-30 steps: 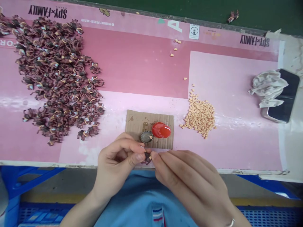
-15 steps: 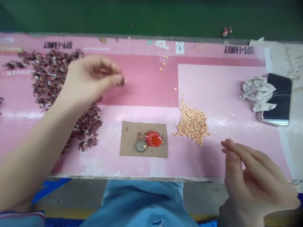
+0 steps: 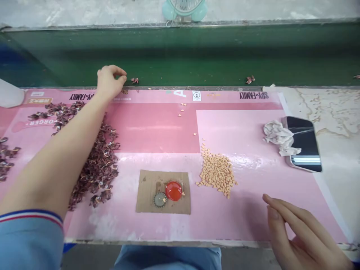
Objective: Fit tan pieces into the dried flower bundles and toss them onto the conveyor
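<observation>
My left hand (image 3: pixel 111 80) reaches over the table's far edge to the green strip, thumb and fingertips slightly apart with nothing between them. Just right of its fingertips, a small dark reddish-brown part (image 3: pixel 135 80) lies on the green surface. Under and beside my left forearm spreads a heap of similar dark parts (image 3: pixel 98 168) with light wire-like bits. My right hand (image 3: pixel 303 232) hovers at the front right, thumb and forefinger pinched together; whatever they hold, if anything, is hidden. Left of it lies a pile of small tan pieces (image 3: pixel 218 170).
A cardboard piece (image 3: pixel 143 202) carries a red round dish (image 3: pixel 173 191) and a ridged metal cap (image 3: pixel 160 200). Crumpled tissue (image 3: pixel 277 135) rests against a phone (image 3: pixel 306 144) at right. Another dark part (image 3: pixel 250 79) lies on the green strip (image 3: pixel 182 56); a mint-coloured fan (image 3: pixel 184 9) stands behind.
My left hand has moved forward and left to the green strip and let go of the small dark part there. My right hand keeps its pinch. The view has tilted up.
</observation>
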`<state>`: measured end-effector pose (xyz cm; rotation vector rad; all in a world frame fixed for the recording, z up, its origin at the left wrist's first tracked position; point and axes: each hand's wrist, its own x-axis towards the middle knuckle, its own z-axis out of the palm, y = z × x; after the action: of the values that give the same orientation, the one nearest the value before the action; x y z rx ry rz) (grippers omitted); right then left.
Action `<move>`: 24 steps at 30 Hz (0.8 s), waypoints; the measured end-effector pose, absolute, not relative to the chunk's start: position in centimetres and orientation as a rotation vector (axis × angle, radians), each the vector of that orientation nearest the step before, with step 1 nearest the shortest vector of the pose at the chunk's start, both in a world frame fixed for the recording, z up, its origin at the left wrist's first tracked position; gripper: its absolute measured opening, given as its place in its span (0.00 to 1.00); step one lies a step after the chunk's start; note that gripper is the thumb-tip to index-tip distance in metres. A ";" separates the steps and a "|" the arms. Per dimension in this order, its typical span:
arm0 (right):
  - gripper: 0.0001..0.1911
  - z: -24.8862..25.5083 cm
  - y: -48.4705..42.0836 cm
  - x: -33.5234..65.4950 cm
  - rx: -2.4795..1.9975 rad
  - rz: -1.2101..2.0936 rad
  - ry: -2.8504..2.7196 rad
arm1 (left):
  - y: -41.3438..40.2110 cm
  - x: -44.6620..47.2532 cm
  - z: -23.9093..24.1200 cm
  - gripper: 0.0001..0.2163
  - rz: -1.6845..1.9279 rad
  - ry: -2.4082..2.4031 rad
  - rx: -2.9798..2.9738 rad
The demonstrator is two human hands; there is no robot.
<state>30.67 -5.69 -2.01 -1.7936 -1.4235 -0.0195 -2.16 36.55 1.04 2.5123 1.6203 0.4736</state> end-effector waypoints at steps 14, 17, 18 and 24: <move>0.06 -2.9 -2.4 31.8 -1.828 -0.027 -1.829 | 20.8 -8.8 1.8 0.32 -0.202 1.539 2.796; 0.05 -2.8 -2.5 31.9 -1.845 -0.002 -1.800 | 20.3 -8.4 2.1 0.29 -0.058 1.498 2.749; 0.05 -2.8 -2.5 31.9 -1.847 -0.003 -1.799 | 20.0 -8.2 2.3 0.27 0.012 1.491 2.719; 0.07 -2.8 -1.9 31.9 -1.833 -0.029 -1.881 | 16.2 -7.0 3.1 0.14 0.570 1.535 2.490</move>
<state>31.86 -1.94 -2.77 -1.8327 -1.8810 -0.0291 -6.96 16.20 3.12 2.4897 1.5345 0.5701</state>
